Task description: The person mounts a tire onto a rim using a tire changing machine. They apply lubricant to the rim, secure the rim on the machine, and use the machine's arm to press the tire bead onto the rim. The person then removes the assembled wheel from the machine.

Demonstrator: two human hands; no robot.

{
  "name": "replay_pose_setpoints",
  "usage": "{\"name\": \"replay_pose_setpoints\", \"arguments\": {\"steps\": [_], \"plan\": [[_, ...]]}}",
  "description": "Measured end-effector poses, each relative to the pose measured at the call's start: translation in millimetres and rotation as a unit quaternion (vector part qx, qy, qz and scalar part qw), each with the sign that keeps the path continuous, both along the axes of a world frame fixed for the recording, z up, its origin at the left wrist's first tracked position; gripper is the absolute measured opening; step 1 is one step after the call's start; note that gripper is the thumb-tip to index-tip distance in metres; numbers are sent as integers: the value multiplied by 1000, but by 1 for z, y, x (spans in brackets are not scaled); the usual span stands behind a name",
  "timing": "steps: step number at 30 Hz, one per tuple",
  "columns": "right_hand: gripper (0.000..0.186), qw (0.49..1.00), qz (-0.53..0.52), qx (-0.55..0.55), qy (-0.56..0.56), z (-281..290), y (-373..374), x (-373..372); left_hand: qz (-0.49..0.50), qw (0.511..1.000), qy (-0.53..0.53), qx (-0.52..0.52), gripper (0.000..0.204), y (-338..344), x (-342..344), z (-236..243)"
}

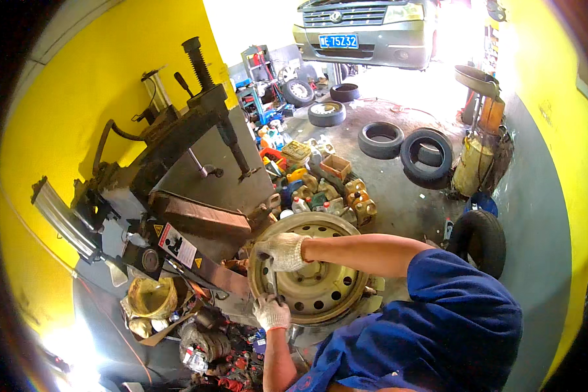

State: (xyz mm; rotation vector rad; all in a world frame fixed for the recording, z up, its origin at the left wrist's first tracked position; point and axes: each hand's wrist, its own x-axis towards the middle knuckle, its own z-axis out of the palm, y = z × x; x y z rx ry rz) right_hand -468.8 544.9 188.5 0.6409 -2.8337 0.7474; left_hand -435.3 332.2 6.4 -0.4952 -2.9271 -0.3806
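A cream steel wheel rim [333, 281] with round holes around its disc lies in front of me, beside the tyre changing machine. Both hands wear white knit gloves. Close to the rim's left side, my left hand [271, 312] is closed around the lower end of a short metal bar [274, 279]. My right hand [285, 252] is closed at the bar's upper end, above the rim's face. Gloves cover both ends of the bar, so its exact kind cannot be made out.
The dark machine [202, 124] with its threaded post rises at left. Plastic jugs [326, 193] crowd the floor beyond the rim. Loose tyres [380, 140] lie farther off, and another tyre [478, 242] leans at right. A van [366, 32] stands at the back. A yellow bucket [153, 297] sits lower left.
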Motion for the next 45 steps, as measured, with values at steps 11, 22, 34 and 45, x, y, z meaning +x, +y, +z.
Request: {"name": "replay_pose_setpoints", "arguments": {"steps": [11, 22, 34, 45], "plan": [[34, 1000, -18, 3, -25, -18, 11, -2, 0, 994, 63, -85, 39, -3, -3, -26], [38, 992, -23, -52, -110, -44, 22, -25, 0, 999, 22, 32, 36, -1, -7, -14], [39, 995, -13, 94, -37, -7, 11, -16, 1, 1000, -16, -13, 33, -6, -4, -7], [24, 996, 17, 46, -71, -1, 11, -6, 10, 999, -9, -47, 34, -4, -7, -12]]}}
